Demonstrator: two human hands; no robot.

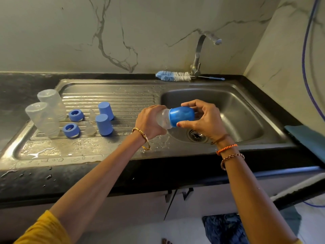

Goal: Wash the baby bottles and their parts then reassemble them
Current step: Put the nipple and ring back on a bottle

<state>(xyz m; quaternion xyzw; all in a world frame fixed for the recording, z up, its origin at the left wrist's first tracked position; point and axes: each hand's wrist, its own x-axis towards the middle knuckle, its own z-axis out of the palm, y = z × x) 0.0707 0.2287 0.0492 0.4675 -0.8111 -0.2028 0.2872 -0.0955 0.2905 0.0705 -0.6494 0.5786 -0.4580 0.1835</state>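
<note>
Over the sink (246,106), the left hand (151,122) grips a clear bottle (163,119) lying sideways, while the right hand (202,120) curls its fingers and thumb round the blue cap (182,116) on its end. On the drainboard (123,95) stand two upturned bottles (45,113), two rings (73,122), two nipples (90,124) and two caps (104,118). Behind the basin lies a brush (173,76).

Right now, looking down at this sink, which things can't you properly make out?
All in the head view:
- Bottle: the left hand wraps its base and the blue cap covers its top, so the teat is hidden.
- Right hand: its fingers hide the cap's far end.
- Two clear teats on the draining board: too small and see-through for detail.
- Brush: the tap hides part of its handle.
- Blue cloth: cut off by the right edge.
</note>
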